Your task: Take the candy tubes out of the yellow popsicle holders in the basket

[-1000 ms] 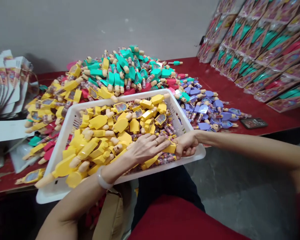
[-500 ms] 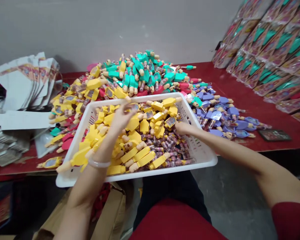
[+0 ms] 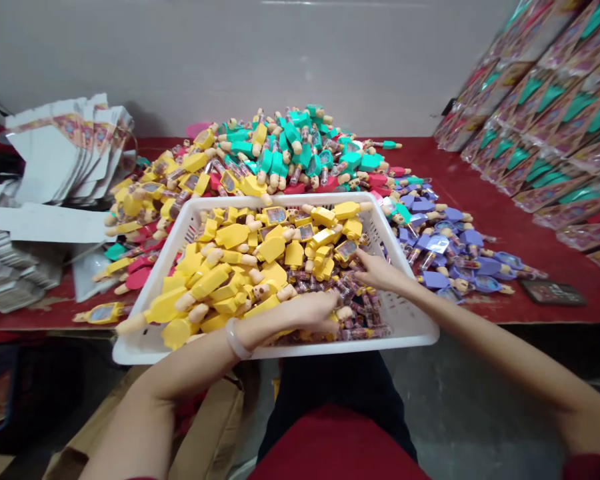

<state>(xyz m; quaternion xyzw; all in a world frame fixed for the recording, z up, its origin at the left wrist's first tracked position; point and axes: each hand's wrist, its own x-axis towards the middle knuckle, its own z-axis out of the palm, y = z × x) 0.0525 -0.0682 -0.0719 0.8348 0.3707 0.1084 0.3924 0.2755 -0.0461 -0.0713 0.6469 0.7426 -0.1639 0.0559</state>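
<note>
A white plastic basket point(image 3: 410, 327) holds many yellow pieces point(image 3: 233, 235) with beige tips, and small purple-pink tubes point(image 3: 367, 307) at its right side. My left hand point(image 3: 320, 312) reaches across the basket, over the tubes near the front; it is blurred, and whether its fingers hold anything cannot be made out. My right hand point(image 3: 375, 270) is at the right part of the basket, its fingers pointing left over the tubes, just beside a yellow piece with a picture window point(image 3: 346, 251). Its fingers look apart, with nothing visible between them.
Behind the basket lie heaps of green pieces point(image 3: 300, 143) and yellow ones, with purple pieces point(image 3: 473, 238) to the right. A dark phone point(image 3: 553, 292) rests on the red table point(image 3: 505, 227). Stacked packages point(image 3: 545, 147) stand right, white cards point(image 3: 45, 160) left. Below is a cardboard box point(image 3: 210, 427).
My left hand has moved right and toward me, from the yellow pieces to the tubes. My right hand has shifted slightly, its fingers now spread. The view has shifted a little.
</note>
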